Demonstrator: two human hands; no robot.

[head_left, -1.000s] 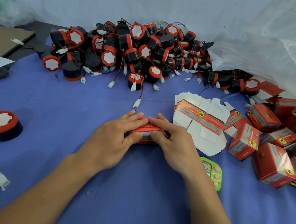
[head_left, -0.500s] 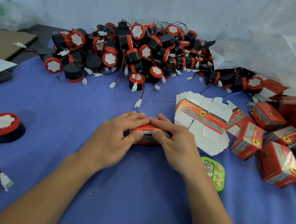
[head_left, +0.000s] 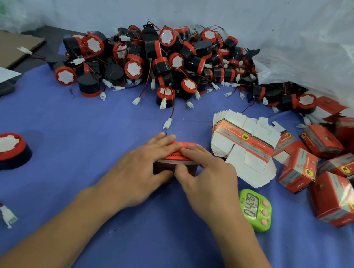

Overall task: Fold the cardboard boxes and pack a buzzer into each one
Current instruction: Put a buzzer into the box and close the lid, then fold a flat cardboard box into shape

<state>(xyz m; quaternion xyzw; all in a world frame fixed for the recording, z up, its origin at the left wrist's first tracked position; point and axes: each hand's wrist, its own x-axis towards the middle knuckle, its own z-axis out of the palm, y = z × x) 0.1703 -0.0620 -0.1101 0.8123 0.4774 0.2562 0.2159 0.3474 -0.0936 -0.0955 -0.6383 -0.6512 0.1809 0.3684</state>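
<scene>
While both hands are meeting at the middle of the desk [head_left: 151,257], the person is closing a small red box [head_left: 179,157]. The left hand [head_left: 142,170] is laying its fingers along the top flap with its thumb against the near face. The right hand [head_left: 205,180] is mirroring it from the other side, so each hand is pinching the box between fingers and thumb. The flap looks to be going down but not yet seated, since a pale edge is showing beneath the red strip. I cannot tell from here whether a buzzer is already inside. To do this step well, I would say the fingertips should be pressing evenly along the whole flap. The thumbs should be bracing the front wall so the thin card is tucking in rather than buckling or springing up. Any lead and white plug should be lying inside before the tab is going home. Supplies are sitting within reach. The heap of buzzers [head_left: 159,61] is spreading along the far edge, and the stack of flat blanks [head_left: 242,141] is lying just right of the box. The finished boxes [head_left: 333,195] are piling up toward the right edge. A single buzzer [head_left: 5,150] is waiting near the left edge, and a green timer [head_left: 254,209] is lying just beside the right wrist.
</scene>
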